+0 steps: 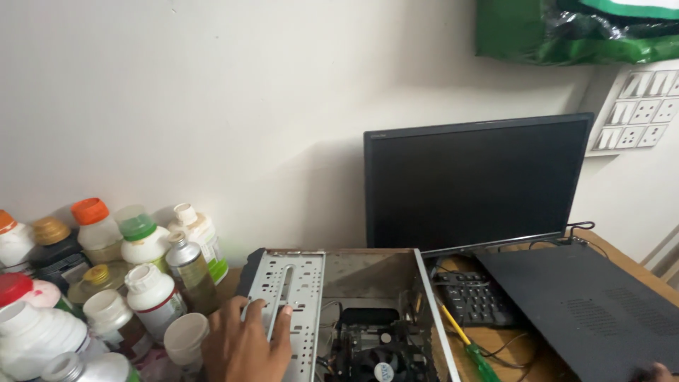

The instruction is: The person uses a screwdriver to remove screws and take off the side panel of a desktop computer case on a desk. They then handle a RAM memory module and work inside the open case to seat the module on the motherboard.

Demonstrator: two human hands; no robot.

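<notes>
Metal drive cage (291, 297) under left hand (244, 343) — right hand (661, 372) mostly cropped.

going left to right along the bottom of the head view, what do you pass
cluster of bottles → left hand on the drive cage → open computer case → yellow-green screwdriver → black side panel → right hand

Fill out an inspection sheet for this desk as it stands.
Surface: wooden desk, mostly covered.
Job's things: open computer case, fan visible inside; dark side panel lying to its right.
Clutter: plastic bottles crowding the left; green-handled screwdriver; black keypad.
Hands: left hand resting on the case's metal drive bracket; right hand barely visible at the panel's corner.
Cables: thin wires beside the screwdriver.
Surroundings: dark monitor, wall switch panel, green bag.
</notes>
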